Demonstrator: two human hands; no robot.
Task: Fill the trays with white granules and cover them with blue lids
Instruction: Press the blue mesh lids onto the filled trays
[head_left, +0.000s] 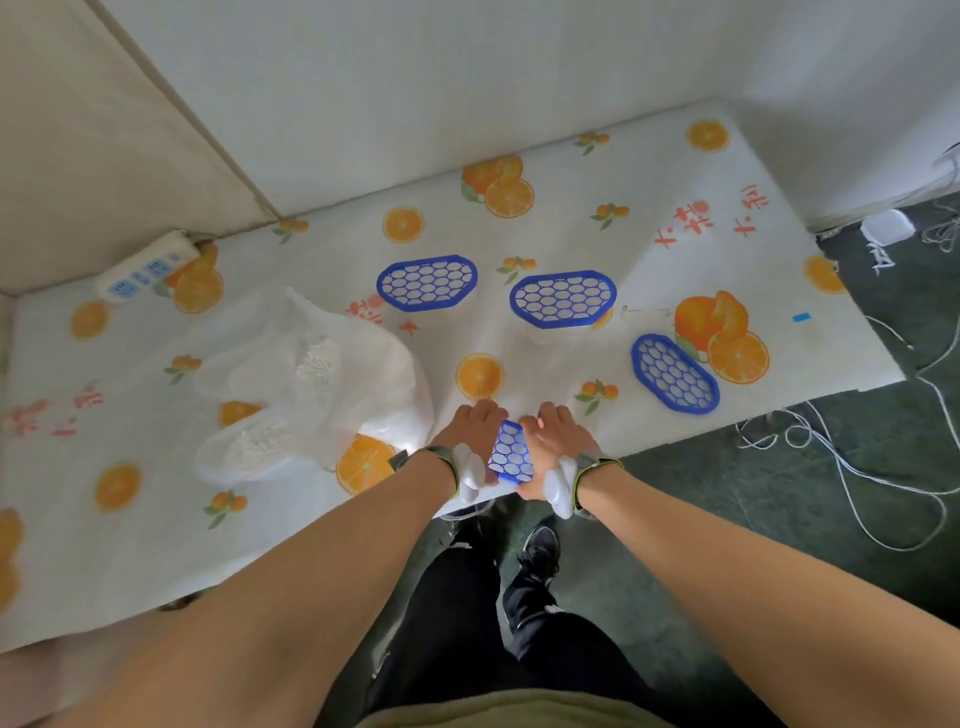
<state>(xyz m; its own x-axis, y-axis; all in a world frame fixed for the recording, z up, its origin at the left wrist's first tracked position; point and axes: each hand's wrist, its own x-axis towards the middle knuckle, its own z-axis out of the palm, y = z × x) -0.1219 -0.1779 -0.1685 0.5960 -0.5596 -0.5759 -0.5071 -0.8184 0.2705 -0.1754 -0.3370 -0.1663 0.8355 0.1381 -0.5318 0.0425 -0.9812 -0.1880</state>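
A blue honeycomb lid (511, 453) lies at the table's front edge, over a tray that my hands hide. My left hand (474, 425) grips its left side and my right hand (551, 432) grips its right side, fingers curled over the far edge. Three more blue-lidded trays stand farther back: one (427, 282) at centre, one (563, 299) to its right, one (674, 373) at the right. A clear plastic bag of white granules (317, 364) lies to the left, with an open tray of granules (254, 447) in front of it.
The table wears an orange-print cloth (130, 364). A white power strip (148, 267) lies at the back left by the wall. White cables (852, 467) trail over the dark floor on the right. My legs and shoes (540, 556) stand below the table edge.
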